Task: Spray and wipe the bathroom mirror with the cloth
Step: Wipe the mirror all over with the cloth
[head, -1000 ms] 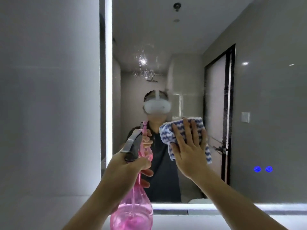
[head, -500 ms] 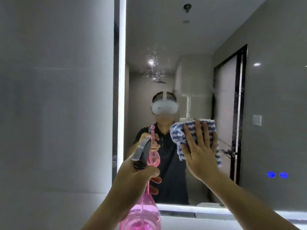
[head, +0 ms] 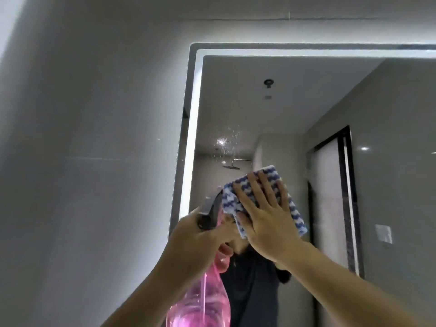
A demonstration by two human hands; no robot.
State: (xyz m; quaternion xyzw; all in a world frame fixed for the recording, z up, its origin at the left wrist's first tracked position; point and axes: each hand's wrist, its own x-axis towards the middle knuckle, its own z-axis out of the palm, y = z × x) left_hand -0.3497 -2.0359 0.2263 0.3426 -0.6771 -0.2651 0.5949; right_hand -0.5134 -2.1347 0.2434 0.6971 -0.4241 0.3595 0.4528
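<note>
The bathroom mirror [head: 295,109] fills the right half of the view, edged by a lit strip. Spray droplets [head: 227,140] speckle the glass above my hands. My right hand [head: 266,220] lies flat with fingers spread, pressing a blue-and-white zigzag cloth [head: 292,208] against the glass. My left hand [head: 200,239] grips the neck of a pink see-through spray bottle [head: 203,305], whose grey nozzle [head: 211,208] points up at the mirror just left of the cloth. The glass reflects a person in a dark shirt, mostly hidden behind my hands.
A plain grey tiled wall [head: 89,149] lies left of the mirror. The lit frame strip [head: 191,138] runs down the mirror's left edge and along its top. A dark-framed door [head: 335,197] and a wall switch [head: 383,233] show in the reflection.
The view has tilted upward, so the mirror's top edge now shows. My right hand has slid the cloth up and left on the glass, close to the bottle's nozzle.
</note>
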